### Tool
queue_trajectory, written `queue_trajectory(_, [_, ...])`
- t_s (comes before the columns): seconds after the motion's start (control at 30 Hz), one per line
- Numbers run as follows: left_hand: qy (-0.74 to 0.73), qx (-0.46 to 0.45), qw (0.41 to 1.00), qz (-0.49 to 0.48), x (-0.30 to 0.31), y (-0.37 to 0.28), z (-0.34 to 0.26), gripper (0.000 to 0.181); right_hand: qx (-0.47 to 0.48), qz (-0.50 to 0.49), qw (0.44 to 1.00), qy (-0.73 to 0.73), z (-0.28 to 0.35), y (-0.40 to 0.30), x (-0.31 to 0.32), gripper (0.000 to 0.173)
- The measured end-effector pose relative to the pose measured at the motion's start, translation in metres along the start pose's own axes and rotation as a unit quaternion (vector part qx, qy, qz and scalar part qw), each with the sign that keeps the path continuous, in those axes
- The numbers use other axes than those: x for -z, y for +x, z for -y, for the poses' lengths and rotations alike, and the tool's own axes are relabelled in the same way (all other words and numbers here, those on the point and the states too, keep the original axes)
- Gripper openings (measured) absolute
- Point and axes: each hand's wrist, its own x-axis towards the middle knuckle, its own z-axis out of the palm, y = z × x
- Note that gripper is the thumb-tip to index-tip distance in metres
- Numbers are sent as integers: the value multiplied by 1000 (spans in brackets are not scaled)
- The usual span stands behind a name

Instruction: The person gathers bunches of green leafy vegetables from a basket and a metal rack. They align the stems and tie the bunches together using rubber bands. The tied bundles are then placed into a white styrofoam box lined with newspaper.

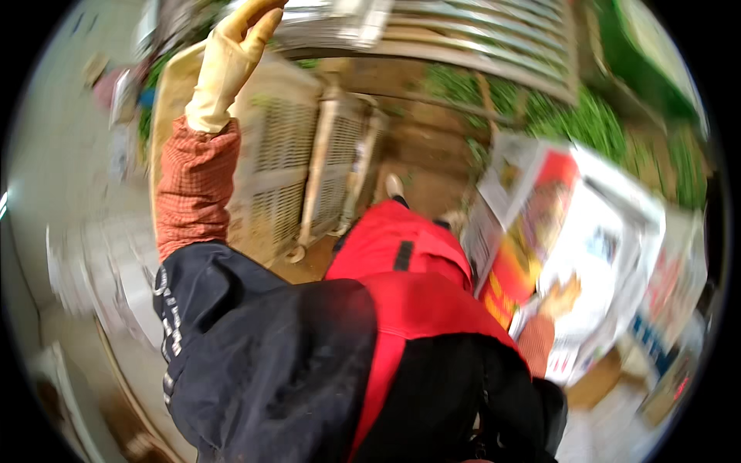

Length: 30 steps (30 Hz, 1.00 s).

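Note:
My left hand, in a cream rubber glove, reaches to the top edge of the head view. Its fingertips are partly cut off, so I cannot tell whether they hold anything. Close to it lie some blurred white, shiny packets or sheets on a slatted rack. On the other side, my right hand is over a white printed sheet or bag. Motion blur hides whether its fingers touch or grip the sheet. Next to it is a red and yellow printed part of the packaging.
Dirty cream plastic crates stand left of my legs. Long green leafy vegetables lie beneath the rack and to the right. A green panel is at the upper right. Below is a brown floor. A cardboard piece lies lower right.

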Motion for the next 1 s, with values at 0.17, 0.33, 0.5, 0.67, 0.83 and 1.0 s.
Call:
queue_trajectory(0.17, [-72, 90, 944, -308, 169, -80, 127, 37, -236, 3, 965, 114, 14, 28, -46, 38])
queue_trajectory(0.33, [-95, 281, 848, -440, 211, -272, 274, 31, -105, -43, 981, 155, 94, 198, -8, 37])
queue_trajectory(0.5, [-78, 478, 795, -364, 232, -350, 392, 35, 103, 95, 912, 386, 382, 297, -22, 36])
queue_trajectory(0.67, [-157, 592, 763, -209, 167, -289, 423, 42, 430, 120, 848, 285, 626, 290, 7, 35])
queue_trajectory(0.83, [2, 608, 793, -31, 115, -256, 445, 56, 419, 275, 798, 334, 771, 275, 4, 36])
queue_trajectory(1.0, [-12, 684, 728, -35, 119, -254, 474, 58, 528, 458, 692, 180, 938, 242, -53, 35])
